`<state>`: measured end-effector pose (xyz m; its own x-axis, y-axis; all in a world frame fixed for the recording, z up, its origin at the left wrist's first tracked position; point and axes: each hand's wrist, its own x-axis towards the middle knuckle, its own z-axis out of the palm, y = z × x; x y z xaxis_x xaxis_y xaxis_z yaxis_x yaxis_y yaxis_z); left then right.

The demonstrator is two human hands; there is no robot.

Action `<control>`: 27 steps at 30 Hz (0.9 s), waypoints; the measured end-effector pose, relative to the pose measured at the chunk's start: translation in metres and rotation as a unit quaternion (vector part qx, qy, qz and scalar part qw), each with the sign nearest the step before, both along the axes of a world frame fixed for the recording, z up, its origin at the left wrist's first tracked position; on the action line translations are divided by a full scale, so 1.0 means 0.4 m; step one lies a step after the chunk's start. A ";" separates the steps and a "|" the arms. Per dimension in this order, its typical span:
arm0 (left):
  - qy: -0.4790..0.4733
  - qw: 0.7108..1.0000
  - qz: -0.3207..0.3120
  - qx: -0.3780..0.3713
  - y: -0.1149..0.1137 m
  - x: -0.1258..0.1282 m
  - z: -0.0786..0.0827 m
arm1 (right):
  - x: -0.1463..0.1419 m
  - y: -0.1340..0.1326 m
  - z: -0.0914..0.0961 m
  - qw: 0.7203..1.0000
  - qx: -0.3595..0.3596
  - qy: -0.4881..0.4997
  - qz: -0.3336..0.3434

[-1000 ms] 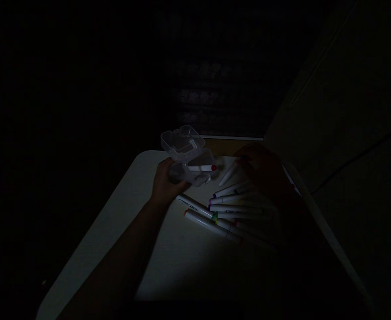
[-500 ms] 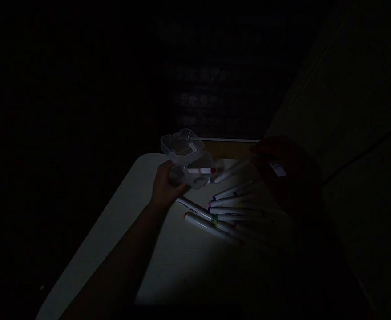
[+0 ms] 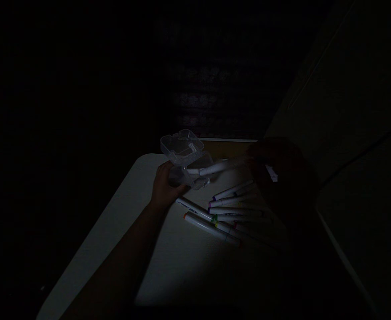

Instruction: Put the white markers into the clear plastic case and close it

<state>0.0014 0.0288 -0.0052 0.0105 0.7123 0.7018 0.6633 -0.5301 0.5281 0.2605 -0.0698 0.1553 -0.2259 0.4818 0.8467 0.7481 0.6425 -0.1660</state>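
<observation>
The scene is very dark. My left hand (image 3: 164,186) grips a clear plastic box (image 3: 186,156) with its lid up, resting on a white table (image 3: 122,222). A white marker lies inside the box. My right hand (image 3: 275,173), barely visible in shadow, holds a white marker (image 3: 217,168) whose tip reaches the box's open side. Several white markers with coloured caps (image 3: 228,211) lie fanned on the table below the box, near my right hand.
The table's left edge runs diagonally from the box down to the lower left. A pale wall or panel (image 3: 332,89) rises at the right. A dim patterned surface (image 3: 211,102) lies beyond the table. Everything else is black.
My right hand lifted a white marker from the table and carried it left to the box opening. It now covers the red-capped marker in the box. My left hand stayed on the box.
</observation>
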 end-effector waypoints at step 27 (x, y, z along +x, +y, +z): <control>0.016 0.999 -0.014 0.025 0.005 -0.007 0.002 | 0.025 0.065 -0.043 0.969 -0.236 -0.070 -0.004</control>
<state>-0.0015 0.0307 -0.0042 0.0529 0.6758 0.7352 0.6647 -0.5732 0.4791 0.2704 -0.0437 0.1383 -0.3174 0.8108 0.4918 0.7896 0.5132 -0.3364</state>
